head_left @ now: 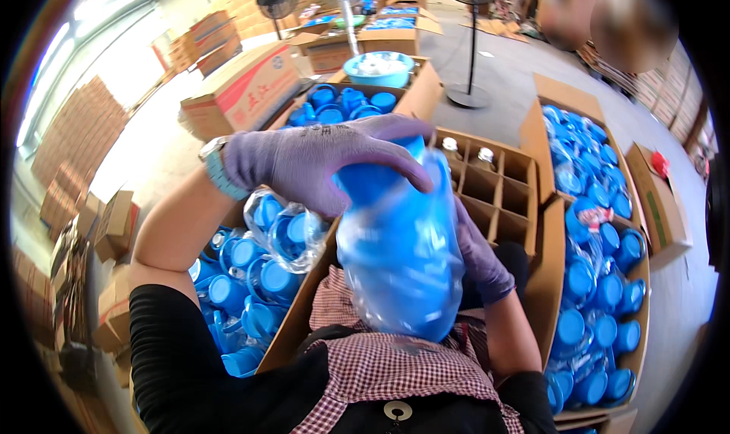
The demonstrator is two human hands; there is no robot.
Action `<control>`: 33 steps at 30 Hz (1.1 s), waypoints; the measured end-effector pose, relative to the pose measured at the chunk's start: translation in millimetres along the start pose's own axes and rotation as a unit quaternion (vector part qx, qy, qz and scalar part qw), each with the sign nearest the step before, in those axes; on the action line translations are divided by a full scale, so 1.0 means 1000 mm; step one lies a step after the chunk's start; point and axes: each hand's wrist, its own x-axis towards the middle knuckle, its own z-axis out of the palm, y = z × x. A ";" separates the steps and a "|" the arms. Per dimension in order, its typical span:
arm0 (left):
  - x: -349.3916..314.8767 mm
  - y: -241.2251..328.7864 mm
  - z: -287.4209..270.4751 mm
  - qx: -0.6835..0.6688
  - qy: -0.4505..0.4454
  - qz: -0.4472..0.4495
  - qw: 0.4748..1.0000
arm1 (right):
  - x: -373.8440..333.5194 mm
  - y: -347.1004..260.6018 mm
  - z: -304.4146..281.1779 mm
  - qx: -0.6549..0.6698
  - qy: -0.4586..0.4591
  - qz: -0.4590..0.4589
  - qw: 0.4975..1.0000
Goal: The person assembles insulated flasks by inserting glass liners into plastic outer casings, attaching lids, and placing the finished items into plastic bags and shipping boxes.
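Note:
A blue plastic vessel (399, 255) in clear film is held up in front of my chest, blurred by motion, so its exact kind is hard to make out. My left hand (327, 156), in a purple-grey glove, is closed over its upper part, thumb and fingers spread around the blue rim. On the right side of the vessel, my right hand (480, 255), gloved alike, presses against it; its fingertips are partly hidden behind the film. Just beyond stands a divided carton (477, 213) with a couple of white-topped glassy bottles (484, 157) in its cells.
Open cartons of blue handled plastic pieces stand at my left (277, 278), at my right (604, 331) and ahead (329, 114). A light-blue basin (395, 78) with white items sits farther off. Beyond are a closed carton (247, 88) and a fan stand (468, 95).

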 end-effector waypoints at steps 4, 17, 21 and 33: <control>0.025 -0.058 0.049 -0.337 0.201 -0.153 0.907 | -0.089 0.069 -0.005 -0.097 0.068 0.021 0.993; 0.108 -0.064 0.075 -0.193 0.279 0.104 0.935 | -0.077 -0.023 -0.089 -0.183 0.180 0.232 0.938; 0.115 -0.073 0.076 -0.182 0.304 0.138 0.925 | -0.001 0.009 -0.083 -0.388 0.087 -0.097 0.913; 0.087 -0.092 0.086 -0.025 0.438 0.041 0.898 | -0.019 -0.005 -0.085 -0.155 0.216 0.079 0.961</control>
